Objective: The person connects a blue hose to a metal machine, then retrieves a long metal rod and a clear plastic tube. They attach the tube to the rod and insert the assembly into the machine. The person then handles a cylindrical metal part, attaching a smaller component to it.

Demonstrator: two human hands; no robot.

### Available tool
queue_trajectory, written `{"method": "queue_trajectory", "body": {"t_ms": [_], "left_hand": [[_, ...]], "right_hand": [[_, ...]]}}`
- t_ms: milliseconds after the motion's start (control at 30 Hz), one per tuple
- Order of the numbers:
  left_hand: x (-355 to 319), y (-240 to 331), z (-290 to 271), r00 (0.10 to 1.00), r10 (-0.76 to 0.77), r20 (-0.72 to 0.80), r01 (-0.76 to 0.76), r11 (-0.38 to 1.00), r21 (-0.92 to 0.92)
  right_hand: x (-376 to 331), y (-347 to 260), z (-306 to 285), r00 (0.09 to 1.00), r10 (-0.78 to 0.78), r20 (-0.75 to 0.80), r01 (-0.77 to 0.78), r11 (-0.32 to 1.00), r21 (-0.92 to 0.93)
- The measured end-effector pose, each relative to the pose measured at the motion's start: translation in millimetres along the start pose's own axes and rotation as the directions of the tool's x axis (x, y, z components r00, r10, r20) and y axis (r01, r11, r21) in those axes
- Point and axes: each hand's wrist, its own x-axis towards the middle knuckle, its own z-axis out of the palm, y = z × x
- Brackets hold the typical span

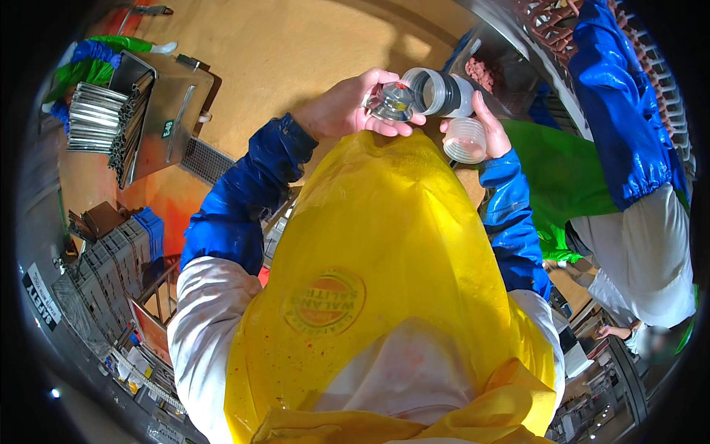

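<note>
My left hand [359,103] is curled round a shiny, faceted metal fitting [393,101] with a small red spot on top. My right hand [492,133] has a clear, ribbed plastic cylinder [466,140] in its grip, thumb pointing up. Between both hands is a larger tube [444,94] with a clear, hollow end facing the fitting, then a dark grey band and a white one. The right thumb lies along the white end; whether that hand bears the tube or it is fixed to something behind cannot be told.
Ground pink meat [481,74] sits in a metal trough beyond my right hand. At right, a co-worker's blue sleeve [610,103] and green apron [551,170] are close by. Hanging pink links [543,29] line the upper right. A metal cart [166,111] with stacked rods stands left.
</note>
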Motion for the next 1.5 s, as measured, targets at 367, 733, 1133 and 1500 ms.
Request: {"method": "queue_trajectory", "body": {"t_ms": [367,733,1133,1500], "left_hand": [[-9.3,12.7,1.8,0.992,0.033,-0.122,-0.071,0.945,-0.318],[23.4,9.2,-35.5,0.904,0.425,0.039,-0.402,0.878,-0.259],[24.7,-37.1,26.8,0.732,0.673,-0.107,-0.531,0.661,0.530],[40.5,-48.7,13.5,0.942,0.221,-0.252,-0.168,0.962,0.217]], "right_hand": [[24.8,23.0,2.2,0.940,0.105,0.324,-0.254,0.850,0.461],[33.8,31.1,-1.4,0.819,0.298,0.489,-0.460,0.851,0.252],[38.3,15.2,53.4,0.716,0.560,0.416,-0.492,0.828,-0.267],[-61.3,-75.7,34.4,0.945,0.151,0.289,0.107,0.694,-0.712]]}}
